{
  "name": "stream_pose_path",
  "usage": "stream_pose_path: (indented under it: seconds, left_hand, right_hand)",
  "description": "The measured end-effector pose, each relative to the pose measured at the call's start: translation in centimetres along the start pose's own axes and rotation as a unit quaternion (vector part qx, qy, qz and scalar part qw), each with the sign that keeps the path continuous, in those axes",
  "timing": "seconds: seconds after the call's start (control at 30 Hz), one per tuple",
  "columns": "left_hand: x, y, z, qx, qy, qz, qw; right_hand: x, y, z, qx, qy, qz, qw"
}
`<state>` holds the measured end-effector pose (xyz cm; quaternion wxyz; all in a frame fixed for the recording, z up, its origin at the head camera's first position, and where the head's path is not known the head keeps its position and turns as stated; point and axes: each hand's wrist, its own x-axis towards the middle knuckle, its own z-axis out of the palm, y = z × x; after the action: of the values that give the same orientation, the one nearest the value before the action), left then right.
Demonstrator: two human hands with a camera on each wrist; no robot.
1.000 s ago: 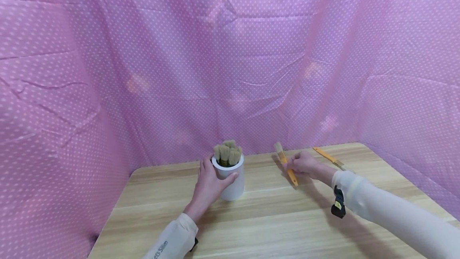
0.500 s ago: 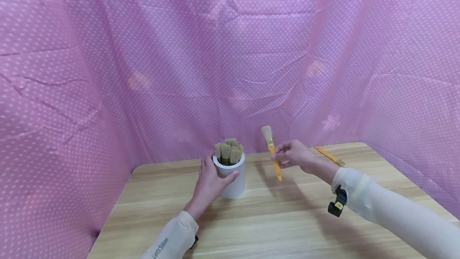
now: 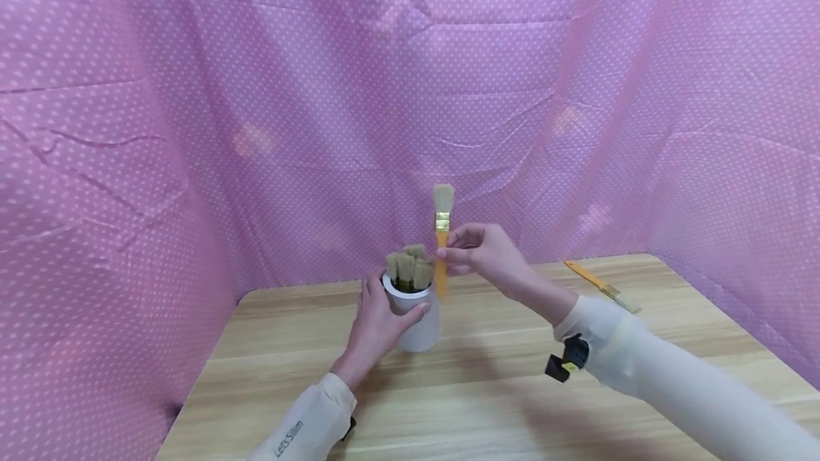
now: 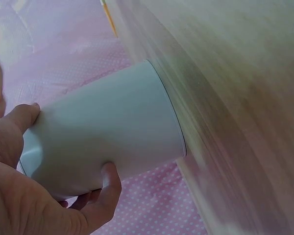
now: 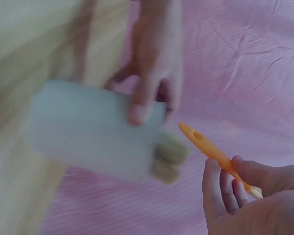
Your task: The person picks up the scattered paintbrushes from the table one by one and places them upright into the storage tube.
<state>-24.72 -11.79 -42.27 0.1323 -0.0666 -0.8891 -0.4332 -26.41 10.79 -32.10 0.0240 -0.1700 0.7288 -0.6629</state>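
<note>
A white cylindrical holder [image 3: 419, 329] stands on the table, with several paintbrushes [image 3: 410, 267] in it, bristles up. My left hand [image 3: 378, 319] grips the holder from its left side, thumb across the front near the rim; the left wrist view shows the fingers curled round its wall [image 4: 98, 127]. My right hand [image 3: 490, 255] pinches the orange handle of one more paintbrush [image 3: 442, 223], held upright beside the holder's right rim, bristles on top. In the right wrist view the free end of the orange handle [image 5: 206, 144] points toward the holder's open end.
Another orange-handled paintbrush [image 3: 598, 284] lies on the wooden table [image 3: 487, 404] at the back right. Pink dotted cloth [image 3: 410, 105] hangs behind and on both sides of the table.
My right hand has lifted the paintbrush off the table and carried it left and up to the holder, turning it upright. My left hand has stayed on the holder.
</note>
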Motion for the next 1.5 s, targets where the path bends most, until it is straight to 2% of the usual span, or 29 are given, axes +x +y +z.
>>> stream_pose_path:
  seconds: [0.17, 0.33, 0.57, 0.8, 1.0, 1.23, 1.33, 1.5]
  left_hand:
    - [-0.2, 0.1, -0.1, -0.003, 0.000, 0.000, 1.0000]
    - [-0.3, 0.3, -0.4, 0.000, -0.001, -0.003, 1.0000]
    - [-0.4, 0.6, -0.2, -0.006, -0.010, -0.013, 0.9998]
    - [-0.7, 0.7, 0.0, 0.006, -0.009, -0.011, 0.9999]
    - [-0.9, 0.5, -0.3, 0.015, 0.005, 0.000, 0.9999]
    - [-0.5, 0.2, -0.7, 0.015, 0.008, 0.001, 0.9999]
    - [-0.4, 0.2, -0.7, 0.009, 0.002, 0.000, 1.0000]
    - [-0.3, 0.3, -0.4, 0.000, -0.010, 0.000, 0.9999]
  right_hand:
    - [1.3, -1.6, 2.1, -0.046, 0.021, -0.054, 0.997]
    - [2.8, -1.0, 4.1, -0.119, 0.038, -0.096, 0.987]
    - [3.6, 0.7, 5.1, -0.165, 0.045, -0.116, 0.978]
    - [2.9, 1.4, 4.9, -0.198, 0.018, -0.114, 0.973]
    - [1.9, 1.6, 3.4, -0.193, 0.018, -0.116, 0.974]
    - [1.4, 2.5, -0.2, -0.195, 0.059, -0.113, 0.972]
    - [1.1, 4.1, -2.4, -0.206, 0.078, -0.107, 0.970]
    - [0.2, 8.6, -7.2, -0.231, 0.097, -0.077, 0.965]
